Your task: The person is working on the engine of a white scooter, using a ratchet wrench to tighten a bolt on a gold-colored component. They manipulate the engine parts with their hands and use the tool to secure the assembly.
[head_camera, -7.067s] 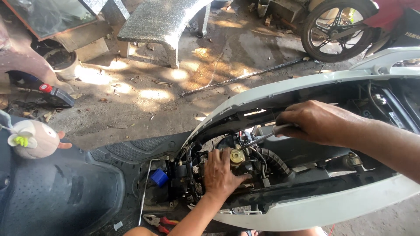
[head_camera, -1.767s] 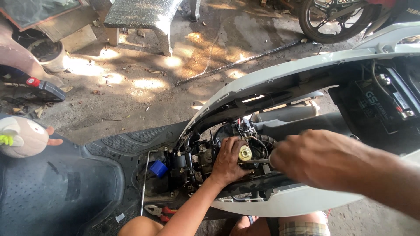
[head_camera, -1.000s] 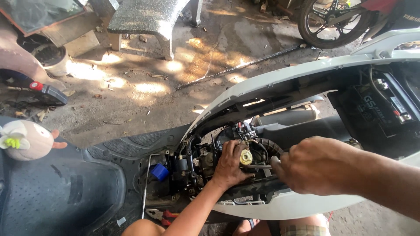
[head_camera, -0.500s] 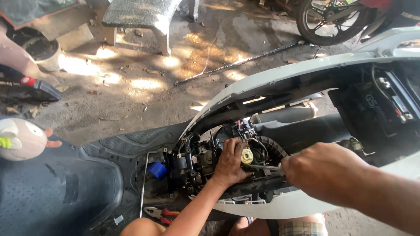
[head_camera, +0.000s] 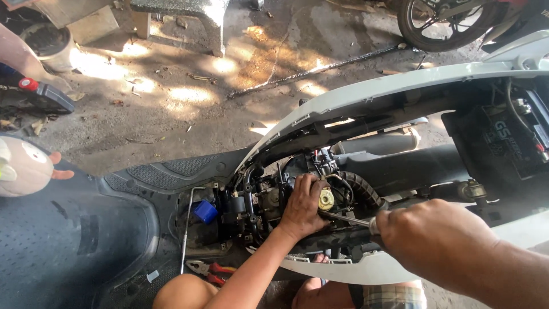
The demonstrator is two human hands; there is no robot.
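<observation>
1. The left hand (head_camera: 303, 203) is curled around the engine parts (head_camera: 269, 200) inside the opened scooter body (head_camera: 400, 86), fingers beside a brass-coloured cap (head_camera: 326, 199).
2. The right hand (head_camera: 434, 240) is fisted around a screwdriver (head_camera: 349, 218), whose tip is near that cap.
3. Red-handled pliers (head_camera: 209, 269) lie on the floor below.

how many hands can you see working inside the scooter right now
2. The left hand rests on the engine parts beside a brass-coloured cap. The right hand grips a screwdriver pointed at that spot. Others may be out of view.
</observation>
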